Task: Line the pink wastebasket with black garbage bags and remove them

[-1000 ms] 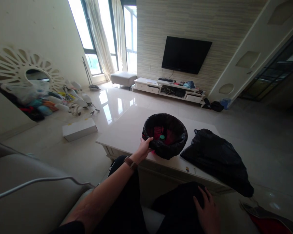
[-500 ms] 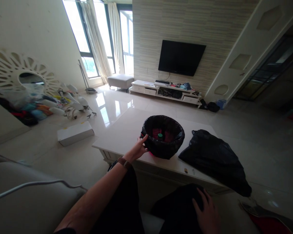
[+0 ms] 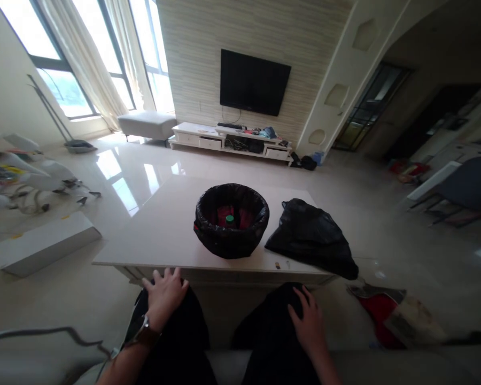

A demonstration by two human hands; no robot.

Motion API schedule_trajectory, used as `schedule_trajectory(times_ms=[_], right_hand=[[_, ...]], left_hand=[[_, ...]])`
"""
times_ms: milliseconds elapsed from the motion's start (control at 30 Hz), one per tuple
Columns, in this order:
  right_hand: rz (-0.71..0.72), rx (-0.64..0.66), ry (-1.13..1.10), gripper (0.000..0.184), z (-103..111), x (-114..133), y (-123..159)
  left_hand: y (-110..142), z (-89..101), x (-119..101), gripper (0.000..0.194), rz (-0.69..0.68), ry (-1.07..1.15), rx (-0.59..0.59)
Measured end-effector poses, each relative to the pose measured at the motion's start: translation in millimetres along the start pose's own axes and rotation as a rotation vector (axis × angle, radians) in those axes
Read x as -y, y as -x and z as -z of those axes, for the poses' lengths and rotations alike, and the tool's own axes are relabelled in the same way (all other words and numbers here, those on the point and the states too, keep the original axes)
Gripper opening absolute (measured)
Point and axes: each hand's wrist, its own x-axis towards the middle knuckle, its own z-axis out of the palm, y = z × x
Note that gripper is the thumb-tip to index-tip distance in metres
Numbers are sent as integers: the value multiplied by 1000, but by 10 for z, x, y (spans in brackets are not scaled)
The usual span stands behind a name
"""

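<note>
A trash bin [image 3: 232, 238] lined with a black plastic bag stands upright on the white table [image 3: 152, 235] in front of me. Inside it a green bottle cap [image 3: 230, 219] shows against a dark red interior. To its right a black plastic bag [image 3: 312, 238] lies flat, one corner hanging over the table's edge. My left hand [image 3: 166, 291] rests on my left knee, fingers spread, holding nothing. On my right knee lies my right hand [image 3: 308, 315], its fingers apart and likewise without anything in them.
Two tiny items, one a brownish piece [image 3: 278, 265], lie at the table's near edge. A white box [image 3: 46, 243] is on the floor at left. Across the room are a TV stand [image 3: 232, 143] and a grey bench [image 3: 146, 125]. A red bag [image 3: 379, 315] lies on the floor at right.
My left hand has let go of the bin's rim and come back to my left knee. The right hand stays on the knee. My view has turned to the right.
</note>
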Motion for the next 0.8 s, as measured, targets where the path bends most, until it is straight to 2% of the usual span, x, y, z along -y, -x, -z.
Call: schedule_trajectory(times_ms=[67,133,400,800], right_hand=[[-17,16,18,58,41,49,9],[-29,35,31,56,83,96,18],[-51,48,36,54,162,184,31],[-48,58,42,53,199,202,41]], left_hand=[[133,13,-25,46,-42,-143,3],[196,49,-77,48,-73,-195,-2],[134,108,-230,51,-78,-327,38],[145,133,-246,51,-57,-336,50]])
